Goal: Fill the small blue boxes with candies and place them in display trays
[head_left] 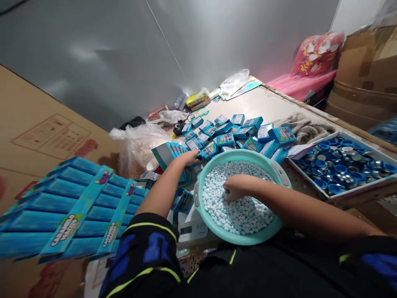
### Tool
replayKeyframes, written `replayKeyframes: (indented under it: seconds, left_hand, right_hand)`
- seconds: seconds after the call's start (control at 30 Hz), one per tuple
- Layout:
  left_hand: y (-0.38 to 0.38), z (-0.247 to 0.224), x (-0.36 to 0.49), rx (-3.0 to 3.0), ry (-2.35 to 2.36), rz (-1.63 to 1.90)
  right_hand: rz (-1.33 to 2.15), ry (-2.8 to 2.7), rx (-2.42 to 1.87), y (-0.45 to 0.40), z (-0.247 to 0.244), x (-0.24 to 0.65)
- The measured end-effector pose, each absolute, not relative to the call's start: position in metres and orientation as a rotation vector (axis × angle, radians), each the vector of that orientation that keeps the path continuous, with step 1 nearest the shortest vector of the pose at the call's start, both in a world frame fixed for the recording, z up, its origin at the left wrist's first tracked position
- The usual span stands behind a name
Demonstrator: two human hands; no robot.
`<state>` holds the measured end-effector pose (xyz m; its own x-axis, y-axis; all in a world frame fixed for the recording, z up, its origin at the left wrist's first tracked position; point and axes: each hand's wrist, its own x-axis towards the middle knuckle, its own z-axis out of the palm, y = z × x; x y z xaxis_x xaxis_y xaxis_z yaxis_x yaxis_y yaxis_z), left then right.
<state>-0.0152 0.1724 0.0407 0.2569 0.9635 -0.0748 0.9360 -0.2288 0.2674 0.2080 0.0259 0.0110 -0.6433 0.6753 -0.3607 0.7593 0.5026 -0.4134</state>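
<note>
Right hand (236, 188): 12 o'clock, fingers (228, 193) curled down among the candies; cannot tell whether they hold any.
Left hand (185, 159): 11 o'clock, fingers (194, 154) extended and lying on a small blue box (209, 150), not clearly gripping it.
Basin: a teal plastic basin (248, 237) at 12 o'clock, full of pale blue-white candies (245, 211).
Scale: a white digital scale (192, 230) at 7 o'clock, partly under the basin.
Cards: a stack of blue printed cardboard display cards (71, 215) at 9 o'clock, tilted, nearest the camera on that side.
Boxes: a loose pile of small blue boxes (229, 134) at 12 o'clock, beyond the basin.
Tray: a white-rimmed tray (350, 136) at 2 o'clock, holding blue and silver round lids (341, 163).
Surface: a beige table (279, 99) under the boxes and tray, with a crumpled grey cloth (307, 128) beside the boxes.
Room: a clear plastic bag (139, 145) at 10 o'clock, a cardboard sheet (46, 124) at 9 o'clock, a grey wall (108, 54) beyond, and a cardboard carton (366, 74) at 1 o'clock.
</note>
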Motion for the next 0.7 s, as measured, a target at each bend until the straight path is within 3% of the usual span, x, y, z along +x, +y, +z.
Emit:
replayKeyframes:
  seconds: [0.13,0.27,0.43,0.6,0.7]
  left_hand:
    - [0.131,0.094,-0.033,2.226,1.750,0.009]
    - [0.047,0.116,-0.016,2.248,1.739,0.221]
    - [-0.019,0.073,0.014,2.018,1.536,0.613]
    - [-0.031,0.006,0.020,1.699,1.196,1.116]
    - [-0.040,-0.019,0.039,1.595,1.337,1.279]
  right_hand:
    - [-0.736,2.645,1.413,0.027,0.016,0.214]
    - [-0.694,2.999,1.663,0.030,0.016,0.221]
    - [-0.727,3.380,1.446,0.034,0.012,0.228]
    - [-1.155,3.294,1.731,0.033,0.009,0.229]
    - [-1.170,3.181,1.842,0.025,0.001,0.244]
